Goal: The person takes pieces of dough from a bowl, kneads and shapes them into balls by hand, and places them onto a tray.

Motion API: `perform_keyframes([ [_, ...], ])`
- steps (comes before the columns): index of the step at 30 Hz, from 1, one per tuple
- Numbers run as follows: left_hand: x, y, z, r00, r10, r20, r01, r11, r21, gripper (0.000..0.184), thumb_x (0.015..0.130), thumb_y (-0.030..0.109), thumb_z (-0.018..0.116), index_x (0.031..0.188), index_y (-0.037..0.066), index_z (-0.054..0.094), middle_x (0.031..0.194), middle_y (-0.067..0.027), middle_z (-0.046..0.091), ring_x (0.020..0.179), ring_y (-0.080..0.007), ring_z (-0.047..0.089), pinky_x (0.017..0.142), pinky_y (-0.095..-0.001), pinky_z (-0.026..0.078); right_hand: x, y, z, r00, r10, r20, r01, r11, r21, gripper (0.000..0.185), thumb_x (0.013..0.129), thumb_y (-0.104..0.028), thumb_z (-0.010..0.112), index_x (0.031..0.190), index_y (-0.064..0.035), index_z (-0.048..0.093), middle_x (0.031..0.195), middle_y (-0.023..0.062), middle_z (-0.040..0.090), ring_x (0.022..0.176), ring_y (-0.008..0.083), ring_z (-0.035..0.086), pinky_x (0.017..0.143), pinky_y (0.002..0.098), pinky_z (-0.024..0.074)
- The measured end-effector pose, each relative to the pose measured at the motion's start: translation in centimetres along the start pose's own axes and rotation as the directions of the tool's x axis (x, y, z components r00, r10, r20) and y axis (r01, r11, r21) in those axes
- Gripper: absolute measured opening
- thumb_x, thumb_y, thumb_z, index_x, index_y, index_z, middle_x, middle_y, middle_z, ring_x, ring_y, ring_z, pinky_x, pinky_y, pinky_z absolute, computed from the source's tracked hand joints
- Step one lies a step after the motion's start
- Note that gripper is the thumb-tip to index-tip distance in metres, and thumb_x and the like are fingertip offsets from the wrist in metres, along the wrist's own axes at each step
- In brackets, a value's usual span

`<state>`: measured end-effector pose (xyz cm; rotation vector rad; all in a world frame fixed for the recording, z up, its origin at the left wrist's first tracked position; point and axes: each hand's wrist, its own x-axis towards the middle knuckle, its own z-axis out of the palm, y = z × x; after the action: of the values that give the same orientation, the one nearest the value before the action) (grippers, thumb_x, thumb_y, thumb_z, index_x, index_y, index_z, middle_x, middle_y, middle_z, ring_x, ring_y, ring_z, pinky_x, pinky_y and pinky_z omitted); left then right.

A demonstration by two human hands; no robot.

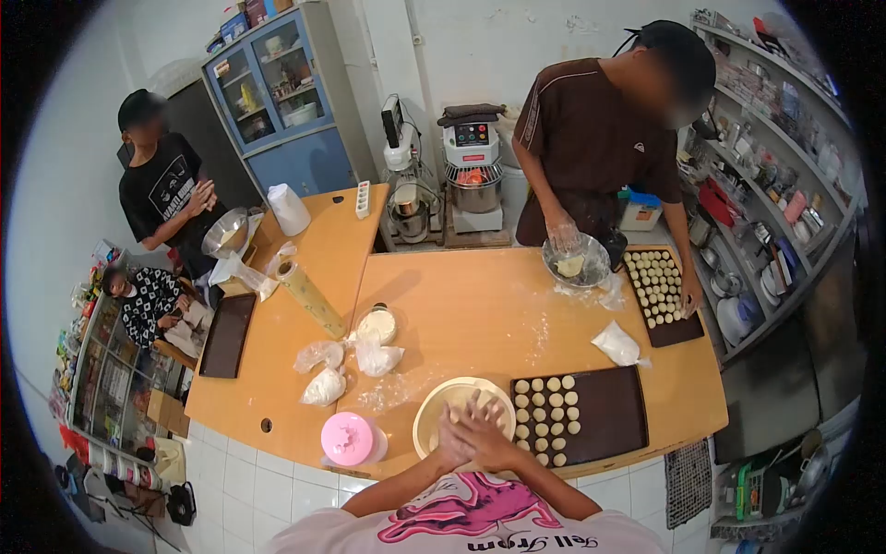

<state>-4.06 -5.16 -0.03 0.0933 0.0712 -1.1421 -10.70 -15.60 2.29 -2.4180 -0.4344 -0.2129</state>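
Over a cream-coloured bowl [420, 427], my left hand [450, 441] and my right hand [484, 430] are pressed palm to palm, the right lying across the left. Whatever lies between the palms, if anything, is hidden. Beneath them the inside of the bowl looks pale, but its contents are mostly covered by the hands. Just right of the bowl is a dark baking tray [604, 415] with rows of round dough balls [556, 400] on its left part. A tub with a pink lid [349, 439] stands left of the bowl.
Flour bags [323, 387], a tub of white powder [377, 325] and an upright roll [312, 300] stand left. Across the table, a person's hand is in a metal bowl [577, 263] beside a filled tray [661, 331]. Another bag [618, 344] lies nearby. Two other people are at far left.
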Motion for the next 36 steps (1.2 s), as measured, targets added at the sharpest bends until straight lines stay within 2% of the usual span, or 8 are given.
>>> perform_keyframes([
  [9, 0.3, -0.9, -1.0, 0.977, -0.053, -0.204, 0.086, 0.984, 0.158, 0.075, 0.09, 0.068, 0.031, 0.146, 0.018, 0.032, 0.149, -0.0083, 0.034, 0.136, -0.0293, 0.033, 0.112, -0.0492, 0.022, -0.2, 1.1, -0.2, 0.979, 0.176, -0.101, -0.181, 0.983, -0.034, 0.051, 0.097, -0.036, 0.038, 0.144, -0.0164, 0.036, 0.152, 0.0154, 0.026, 0.14, 0.0432, 0.017, 0.11, 0.0612, 0.0044],
  [14, 2.1, -0.2, -4.2, 0.856, 0.054, 0.514, -0.288, 0.875, 0.388, 0.076, 0.09, 0.071, 0.021, 0.152, 0.029, 0.007, 0.157, -0.0086, 0.01, 0.144, -0.0314, 0.01, 0.115, -0.0521, 0.006, 0.2, -0.6, 0.3, 1.0, 0.008, 0.005, -0.008, 1.0, 0.016, 0.051, 0.095, -0.035, 0.043, 0.141, -0.0139, 0.04, 0.15, 0.015, 0.03, 0.139, 0.0414, 0.02, 0.111, 0.0608, 0.0077],
  [18, -0.4, -3.0, -1.9, 0.941, -0.216, 0.26, 0.099, 0.912, 0.398, 0.076, 0.091, 0.066, 0.03, 0.147, 0.015, 0.027, 0.151, -0.0085, 0.03, 0.137, -0.0288, 0.03, 0.112, -0.0493, 0.024, 1.5, 0.4, -0.5, 0.99, 0.013, -0.14, -0.007, 0.999, 0.044, 0.05, 0.093, -0.029, 0.047, 0.14, -0.0145, 0.042, 0.15, 0.0127, 0.032, 0.139, 0.0415, 0.021, 0.109, 0.062, 0.0085],
  [20, 0.0, -2.5, -6.9, 0.982, -0.133, 0.136, -0.056, 0.484, 0.873, 0.072, 0.093, 0.063, 0.028, 0.148, 0.015, 0.024, 0.151, -0.0091, 0.028, 0.138, -0.0292, 0.029, 0.112, -0.0489, 0.024, 1.8, 1.1, -2.5, 0.968, 0.111, -0.224, -0.118, 0.993, -0.019, 0.049, 0.092, -0.026, 0.048, 0.139, -0.0145, 0.043, 0.148, 0.0136, 0.036, 0.139, 0.0423, 0.022, 0.108, 0.0618, 0.0118],
  [22, 0.1, -0.9, -0.3, 0.973, -0.075, -0.216, 0.141, 0.94, 0.311, 0.066, 0.097, 0.057, 0.023, 0.149, 0.016, 0.02, 0.152, -0.0104, 0.026, 0.138, -0.0315, 0.027, 0.112, -0.0485, 0.025, 1.4, 1.6, -2.5, 0.971, 0.142, -0.191, -0.165, 0.98, -0.109, 0.048, 0.093, -0.027, 0.048, 0.139, -0.0139, 0.043, 0.148, 0.0141, 0.035, 0.139, 0.0424, 0.022, 0.108, 0.0597, 0.0134],
  [25, 1.2, 1.1, 0.7, 0.983, 0.182, -0.022, -0.177, 0.975, 0.137, 0.069, 0.096, 0.06, 0.023, 0.149, 0.016, 0.019, 0.152, -0.0108, 0.026, 0.138, -0.0322, 0.026, 0.112, -0.0478, 0.024, 0.7, 0.4, -0.7, 0.994, 0.009, -0.111, -0.013, 0.999, -0.034, 0.046, 0.096, -0.03, 0.045, 0.14, -0.0143, 0.043, 0.149, 0.0127, 0.033, 0.139, 0.041, 0.023, 0.11, 0.0562, 0.0121],
  [32, 0.3, -1.0, -0.8, 0.966, -0.258, 0.016, 0.249, 0.946, 0.21, 0.071, 0.093, 0.06, 0.033, 0.149, 0.019, 0.019, 0.153, -0.0095, 0.024, 0.14, -0.0306, 0.025, 0.114, -0.0501, 0.02, 0.9, 1.3, -0.3, 0.988, 0.075, -0.137, -0.063, 0.994, 0.09, 0.053, 0.088, -0.02, 0.049, 0.141, -0.0154, 0.042, 0.15, 0.0137, 0.032, 0.138, 0.0426, 0.022, 0.111, 0.0599, 0.0071],
  [36, 0.2, 0.3, 2.2, 0.983, 0.07, -0.171, -0.023, 0.966, 0.259, 0.072, 0.093, 0.063, 0.026, 0.15, 0.02, 0.018, 0.154, -0.01, 0.022, 0.14, -0.0299, 0.025, 0.115, -0.0476, 0.02, 0.0, 1.6, -1.3, 0.967, 0.131, -0.22, -0.151, 0.986, -0.073, 0.051, 0.09, -0.024, 0.046, 0.139, -0.0126, 0.043, 0.147, 0.0149, 0.036, 0.138, 0.0423, 0.024, 0.11, 0.0633, 0.0058],
])
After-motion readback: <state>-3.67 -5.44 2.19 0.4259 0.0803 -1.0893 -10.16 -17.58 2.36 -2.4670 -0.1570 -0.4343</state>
